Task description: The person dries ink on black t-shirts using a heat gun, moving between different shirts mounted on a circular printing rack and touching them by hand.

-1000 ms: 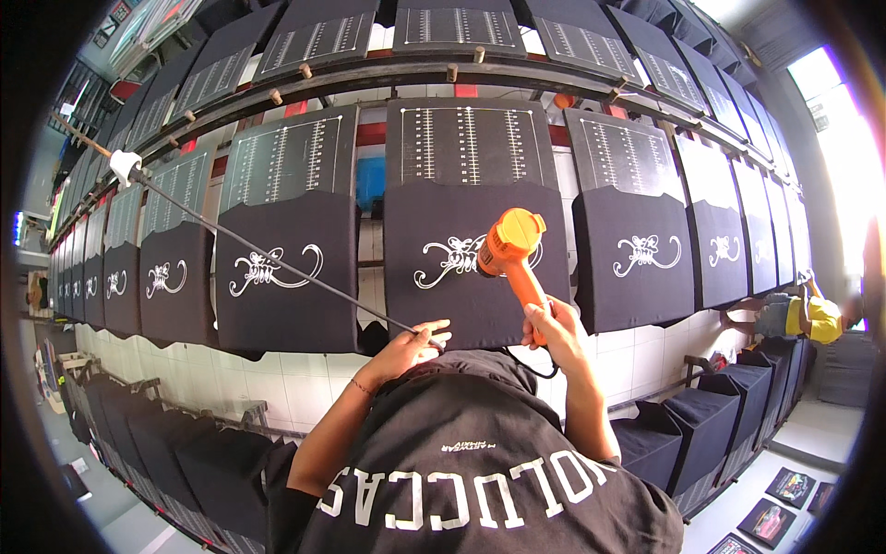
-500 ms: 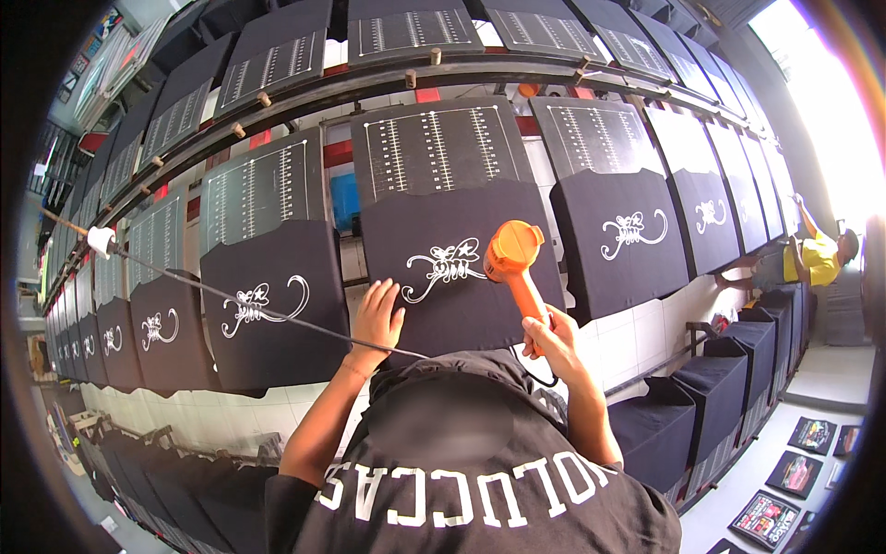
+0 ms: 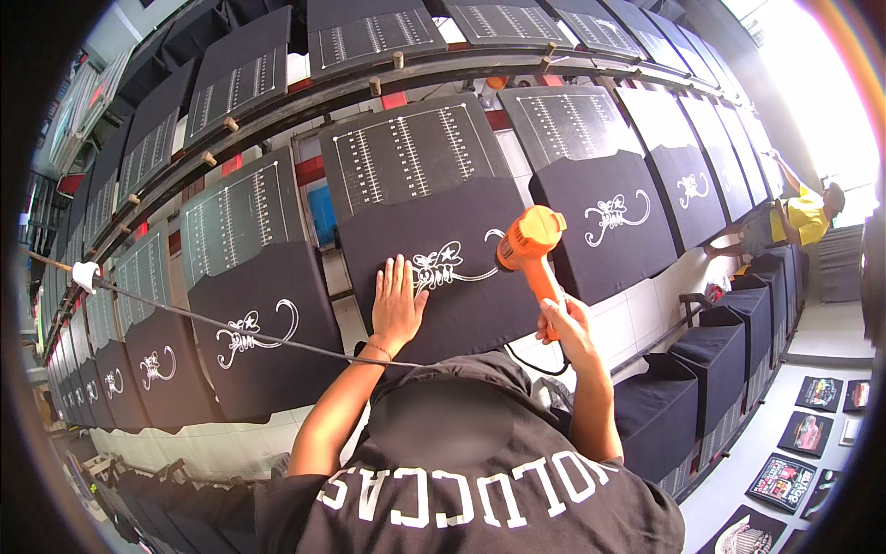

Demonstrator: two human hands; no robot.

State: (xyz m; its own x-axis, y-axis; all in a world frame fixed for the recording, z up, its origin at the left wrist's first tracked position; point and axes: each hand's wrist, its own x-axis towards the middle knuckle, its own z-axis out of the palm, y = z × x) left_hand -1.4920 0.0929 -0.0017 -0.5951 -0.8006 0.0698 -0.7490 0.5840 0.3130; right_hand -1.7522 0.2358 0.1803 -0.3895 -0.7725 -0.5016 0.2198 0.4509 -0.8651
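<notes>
My right hand (image 3: 574,334) is wrapped round the handle of an orange heat gun (image 3: 532,238), whose dark nozzle points left and down over a white line print (image 3: 441,266). That print is on a black cloth garment (image 3: 452,319) drawn over a dark board (image 3: 411,152) with white ruled scales. Flat on the cloth, at the print's left end, lies my left hand (image 3: 397,312), fingers stretched out and covering part of the design. A black cord (image 3: 540,367) hangs from the gun's handle.
Similar boards with black printed garments, such as one (image 3: 609,222) to the right and one (image 3: 254,332) to the left, line the rack. A dark cable (image 3: 194,314) crosses the left side. A person in yellow (image 3: 810,222) stands far right. Cloth-covered boards (image 3: 651,397) stand behind me.
My left hand has moved right and come down flat on the print. The heat gun has shifted slightly right, and the view has moved a little, while the right hand keeps its grip.
</notes>
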